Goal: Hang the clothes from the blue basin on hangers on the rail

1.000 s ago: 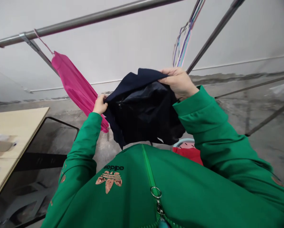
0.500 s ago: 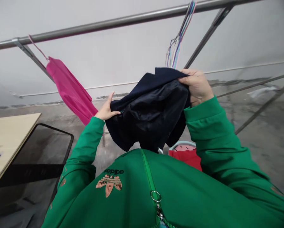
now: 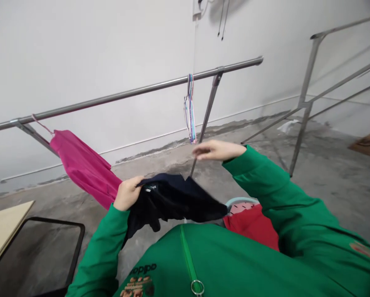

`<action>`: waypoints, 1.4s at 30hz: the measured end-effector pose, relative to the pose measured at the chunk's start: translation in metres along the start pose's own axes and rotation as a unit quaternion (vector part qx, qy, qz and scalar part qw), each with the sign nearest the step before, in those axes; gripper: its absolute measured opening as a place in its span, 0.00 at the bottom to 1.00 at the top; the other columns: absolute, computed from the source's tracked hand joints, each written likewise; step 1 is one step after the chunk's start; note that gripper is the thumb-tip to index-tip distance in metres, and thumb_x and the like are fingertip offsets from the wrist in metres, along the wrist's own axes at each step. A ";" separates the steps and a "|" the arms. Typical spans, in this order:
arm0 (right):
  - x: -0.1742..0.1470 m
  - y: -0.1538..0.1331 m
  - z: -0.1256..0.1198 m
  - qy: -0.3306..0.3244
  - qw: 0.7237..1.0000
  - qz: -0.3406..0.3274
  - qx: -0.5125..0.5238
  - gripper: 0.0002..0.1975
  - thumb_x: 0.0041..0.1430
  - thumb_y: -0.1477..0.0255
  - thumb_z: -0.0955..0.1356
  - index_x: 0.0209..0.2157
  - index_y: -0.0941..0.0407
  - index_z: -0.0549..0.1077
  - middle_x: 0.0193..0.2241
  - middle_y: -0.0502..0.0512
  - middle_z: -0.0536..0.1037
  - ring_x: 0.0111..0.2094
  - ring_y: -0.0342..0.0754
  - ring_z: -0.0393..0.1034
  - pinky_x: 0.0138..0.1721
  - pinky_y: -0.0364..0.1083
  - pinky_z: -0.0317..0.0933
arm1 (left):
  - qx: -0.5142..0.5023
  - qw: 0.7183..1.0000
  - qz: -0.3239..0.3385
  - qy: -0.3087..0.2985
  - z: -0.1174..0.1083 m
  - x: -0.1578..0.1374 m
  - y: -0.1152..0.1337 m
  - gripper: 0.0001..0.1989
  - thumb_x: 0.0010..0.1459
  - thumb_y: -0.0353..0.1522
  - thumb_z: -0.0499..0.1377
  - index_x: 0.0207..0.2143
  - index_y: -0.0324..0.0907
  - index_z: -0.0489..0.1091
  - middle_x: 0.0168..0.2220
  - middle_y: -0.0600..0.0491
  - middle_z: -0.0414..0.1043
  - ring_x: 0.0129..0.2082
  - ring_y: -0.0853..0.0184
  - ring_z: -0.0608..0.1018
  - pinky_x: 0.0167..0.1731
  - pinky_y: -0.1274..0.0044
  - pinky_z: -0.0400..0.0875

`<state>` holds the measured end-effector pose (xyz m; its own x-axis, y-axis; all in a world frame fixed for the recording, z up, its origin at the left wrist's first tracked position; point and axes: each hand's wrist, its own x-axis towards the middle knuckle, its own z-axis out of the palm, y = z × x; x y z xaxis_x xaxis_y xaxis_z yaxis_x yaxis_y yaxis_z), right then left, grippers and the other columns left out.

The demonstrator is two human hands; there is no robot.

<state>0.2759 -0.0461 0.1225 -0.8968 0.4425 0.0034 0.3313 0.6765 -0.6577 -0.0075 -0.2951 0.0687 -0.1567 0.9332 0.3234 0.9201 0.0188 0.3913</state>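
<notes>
Garment (image 3: 175, 196), dark navy, was found suspended in front of the green jacket (image 3: 222, 255), below the rail (image 3: 135, 91). Its far end drooped towards the red cloth (image 3: 251, 225); contact there could not be determined. Left hand (image 3: 127, 194): fingers closed on the upper left edge of the garment, near a small pale mark (image 3: 150, 188). Right hand (image 3: 214, 149): fingers loosely extended, blurred, with nothing visibly held, near the lower end of the hangers (image 3: 191, 113); contact could not be confirmed. The hangers hung towards the right end of the rail, and the pink clothing (image 3: 82, 165) towards its left. One corner of the desk (image 3: 5, 231) showed at lower left. In judgement, sound handling required a firm left pinch, the loose side kept off the floor (image 3: 336, 177), and a measured right hand, lest the hangers tangle.
</notes>
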 end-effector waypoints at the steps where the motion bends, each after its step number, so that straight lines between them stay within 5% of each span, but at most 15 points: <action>1: 0.007 -0.011 -0.009 0.071 0.996 0.019 -0.060 0.23 0.55 0.55 0.66 0.42 0.60 0.75 0.36 0.60 0.79 0.39 0.50 0.72 0.43 0.48 0.64 | 0.025 1.000 -0.006 -0.017 0.002 0.000 0.010 0.17 0.55 0.28 0.49 0.41 0.44 0.75 0.42 0.51 0.79 0.44 0.62 0.79 0.46 0.73 0.72; 4: 0.044 -0.035 -0.031 0.287 0.925 0.106 -0.226 0.25 0.59 0.53 0.61 0.38 0.61 0.74 0.34 0.63 0.78 0.38 0.54 0.72 0.40 0.50 0.63 | 0.107 0.991 -0.047 -0.066 0.008 0.003 0.035 0.17 0.55 0.28 0.49 0.42 0.45 0.74 0.41 0.51 0.79 0.43 0.61 0.79 0.44 0.73 0.72; 6: 0.074 -0.040 -0.039 0.339 0.879 0.151 -0.299 0.28 0.58 0.51 0.61 0.41 0.63 0.73 0.37 0.68 0.77 0.40 0.59 0.71 0.41 0.52 0.62 | 0.145 0.983 -0.081 -0.084 0.010 0.003 0.044 0.16 0.56 0.29 0.50 0.42 0.47 0.73 0.40 0.52 0.79 0.43 0.60 0.79 0.41 0.73 0.71; 10: 0.116 -0.027 -0.045 0.295 0.858 0.197 -0.372 0.24 0.58 0.58 0.65 0.45 0.66 0.72 0.40 0.71 0.76 0.44 0.62 0.71 0.43 0.54 0.62 | 0.155 0.975 -0.134 -0.086 0.007 -0.002 0.043 0.15 0.58 0.30 0.50 0.44 0.48 0.73 0.42 0.53 0.79 0.45 0.60 0.78 0.41 0.74 0.69; 16: 0.126 0.002 -0.056 0.230 0.852 0.244 -0.401 0.15 0.55 0.76 0.63 0.43 0.67 0.74 0.40 0.72 0.76 0.46 0.61 0.70 0.44 0.54 0.61 | 0.147 0.971 -0.176 -0.073 0.003 -0.012 0.025 0.15 0.60 0.32 0.50 0.45 0.48 0.72 0.45 0.52 0.78 0.47 0.59 0.78 0.42 0.74 0.68; 21: 0.120 0.012 -0.067 0.221 0.844 0.240 -0.425 0.16 0.57 0.77 0.61 0.42 0.65 0.76 0.39 0.72 0.76 0.47 0.61 0.70 0.43 0.53 0.60 | 0.135 0.969 -0.189 -0.083 0.002 -0.006 0.022 0.15 0.61 0.33 0.49 0.45 0.48 0.72 0.43 0.52 0.78 0.46 0.60 0.78 0.41 0.75 0.68; 27: 0.104 0.004 -0.080 0.294 0.841 0.226 -0.395 0.18 0.60 0.71 0.58 0.40 0.65 0.75 0.38 0.72 0.76 0.43 0.59 0.71 0.42 0.51 0.60 | 0.112 0.977 -0.166 -0.069 0.007 0.012 0.016 0.14 0.60 0.34 0.50 0.43 0.51 0.74 0.40 0.54 0.79 0.43 0.64 0.78 0.39 0.78 0.68; 31: 0.067 0.012 -0.065 0.340 0.857 0.184 -0.341 0.21 0.62 0.65 0.55 0.38 0.61 0.74 0.37 0.69 0.76 0.40 0.59 0.71 0.40 0.51 0.60 | 0.076 0.988 -0.127 -0.049 0.013 0.024 0.009 0.13 0.59 0.34 0.51 0.40 0.50 0.75 0.37 0.54 0.80 0.40 0.64 0.79 0.38 0.77 0.70; 34: 0.029 0.032 -0.029 0.381 0.881 0.125 -0.249 0.20 0.62 0.60 0.55 0.34 0.57 0.71 0.32 0.64 0.75 0.37 0.55 0.70 0.40 0.50 0.60 | 0.055 0.992 -0.112 -0.034 0.016 0.033 0.004 0.12 0.58 0.34 0.52 0.38 0.50 0.75 0.36 0.54 0.80 0.39 0.64 0.79 0.38 0.77 0.70; 38: -0.007 0.051 0.035 0.399 0.914 0.024 0.066 0.21 0.55 0.54 0.62 0.43 0.54 0.65 0.29 0.54 0.70 0.27 0.47 0.66 0.32 0.47 0.62 | 0.025 0.994 -0.101 -0.044 0.019 0.049 0.003 0.12 0.58 0.35 0.53 0.37 0.48 0.76 0.37 0.54 0.80 0.40 0.64 0.79 0.40 0.77 0.70; 42: -0.027 0.051 0.059 0.355 0.893 0.046 0.274 0.22 0.50 0.51 0.67 0.40 0.53 0.68 0.21 0.47 0.65 0.17 0.40 0.52 0.19 0.42 0.47 | -0.012 0.993 -0.093 -0.070 0.019 0.075 0.002 0.11 0.56 0.34 0.54 0.35 0.44 0.76 0.36 0.51 0.79 0.39 0.63 0.78 0.42 0.75 0.70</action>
<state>0.2998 -0.0580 0.0445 -0.3976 0.8740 0.2795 0.0262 0.3153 -0.9486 -0.0108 -0.2181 0.0774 -0.2695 0.9552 0.1224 0.8708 0.1875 0.4546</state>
